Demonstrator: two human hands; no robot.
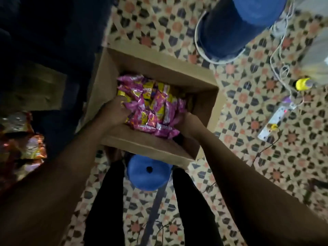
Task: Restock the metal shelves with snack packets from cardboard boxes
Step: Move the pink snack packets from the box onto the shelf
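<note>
An open cardboard box (204, 103) stands in front of me, raised above the patterned floor. Inside lies a heap of pink and yellow snack packets (152, 105). My left hand (115, 110) is in the box at the heap's left side, fingers curled into the packets. At the right side my right hand (186, 121) grips the packets from below the near edge. Both hands close on the same bunch. Orange and red packets (26, 148) sit on a dark shelf at the left.
A blue stool (147, 173) stands under the box's near edge, between my legs. A larger blue tub (236, 23) sits at the far right. White cables, a power strip (276, 119) and a yellow-capped object (303, 84) lie on the tiled floor to the right.
</note>
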